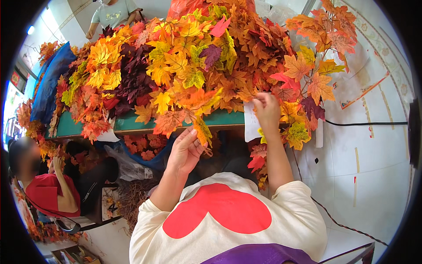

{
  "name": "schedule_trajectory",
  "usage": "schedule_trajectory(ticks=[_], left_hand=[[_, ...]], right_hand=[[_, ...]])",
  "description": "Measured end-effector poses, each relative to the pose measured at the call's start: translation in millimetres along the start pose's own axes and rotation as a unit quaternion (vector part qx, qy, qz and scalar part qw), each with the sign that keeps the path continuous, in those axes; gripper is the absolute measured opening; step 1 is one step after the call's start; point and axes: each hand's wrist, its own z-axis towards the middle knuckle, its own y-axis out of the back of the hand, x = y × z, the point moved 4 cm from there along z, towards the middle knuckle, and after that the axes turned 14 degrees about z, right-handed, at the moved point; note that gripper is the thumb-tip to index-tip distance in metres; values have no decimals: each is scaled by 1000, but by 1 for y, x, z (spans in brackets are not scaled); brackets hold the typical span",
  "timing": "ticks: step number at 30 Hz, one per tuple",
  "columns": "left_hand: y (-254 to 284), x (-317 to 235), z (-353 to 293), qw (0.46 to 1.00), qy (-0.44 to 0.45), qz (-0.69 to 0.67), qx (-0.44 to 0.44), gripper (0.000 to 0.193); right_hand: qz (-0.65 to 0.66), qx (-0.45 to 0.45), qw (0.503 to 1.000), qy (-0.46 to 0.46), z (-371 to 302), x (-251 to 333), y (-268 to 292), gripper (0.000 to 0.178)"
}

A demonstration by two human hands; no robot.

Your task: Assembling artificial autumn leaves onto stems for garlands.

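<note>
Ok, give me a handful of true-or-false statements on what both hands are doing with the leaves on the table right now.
1. The left hand pinches a yellow-orange leaf at the table's front edge. True.
2. The right hand rests flat on the floor. False: it is raised into the leaf pile, fingers among orange leaves.
3. The table has a green edge. True.
4. The pile is all green leaves. False: it is orange, yellow, red and dark purple.
5. A black cable runs across the pale floor to the right. True.

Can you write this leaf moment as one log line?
left hand: pinching yellow-orange leaf | right hand: in leaf pile | green table
</note>
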Motion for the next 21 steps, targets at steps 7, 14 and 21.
schedule_trajectory(ticks=[7,14,21], left_hand=[[-13,11,14,999,27,-20,26,20],[-13,0,16,1000,0,19,-1,17],[-17,-5,26,1000,-9,-15,-16,12]], right_hand=[[-18,0,1000,-9,8,-26,12,15],[223,75,966,-109,46,-38,14,15],[52,116,992,-27,82,-40,-2,17]])
